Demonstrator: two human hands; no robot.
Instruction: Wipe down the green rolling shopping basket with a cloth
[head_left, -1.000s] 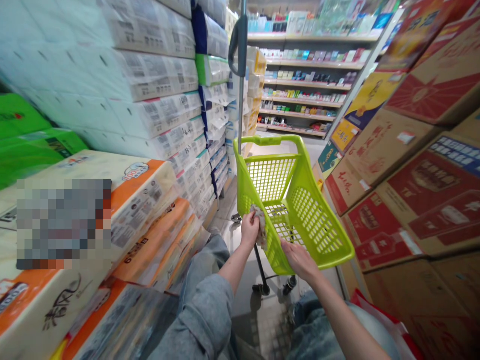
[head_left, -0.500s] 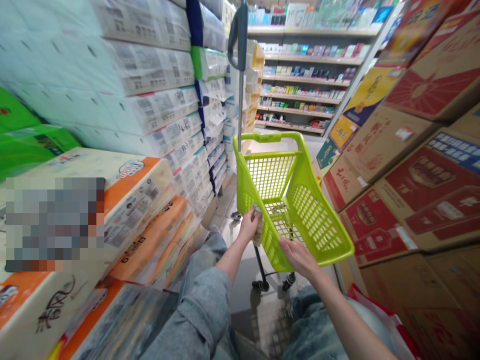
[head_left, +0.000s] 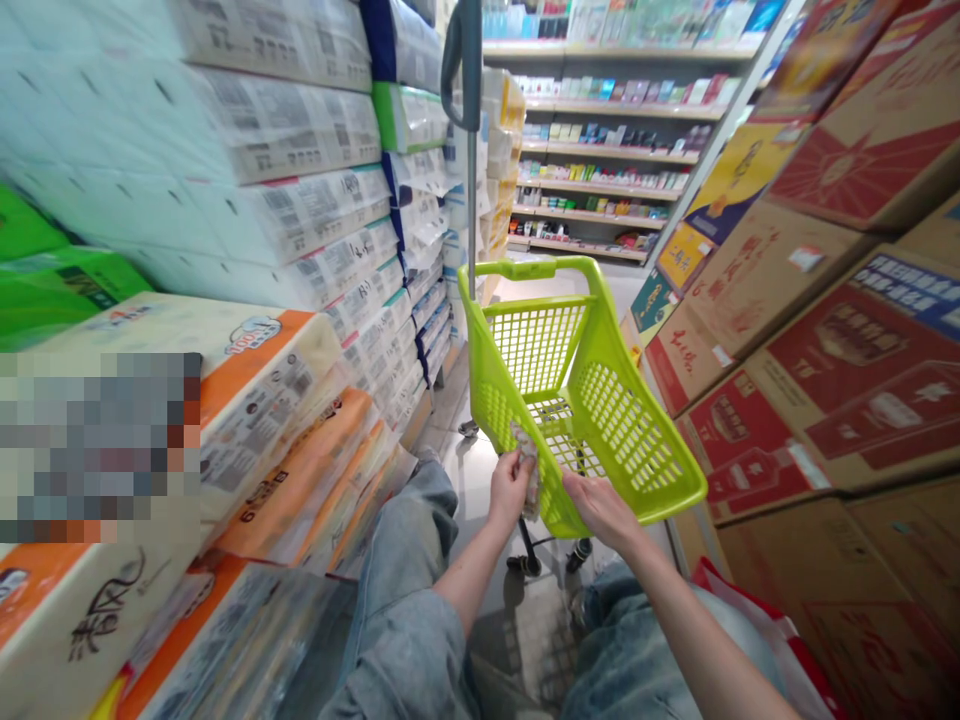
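A lime-green plastic shopping basket on wheels stands in front of me, tilted, with lattice sides and a long grey pull handle standing upright at its far left corner. Nothing lies inside the basket. My left hand is closed on a crumpled greyish cloth, which lies against the outer left side of the basket. My right hand grips the near rim of the basket, thumb on top; its other fingers are partly hidden.
Stacked tissue packs rise on the left, with orange-and-cream packs nearer. Cardboard cartons line the right side. Shelves of small boxed goods stand at the far end. A red-and-white bag is by my right leg.
My left hand has slid the cloth nearer to me and rightward along the basket's outer side. My right hand keeps its grip on the rim. The view has shifted slightly.
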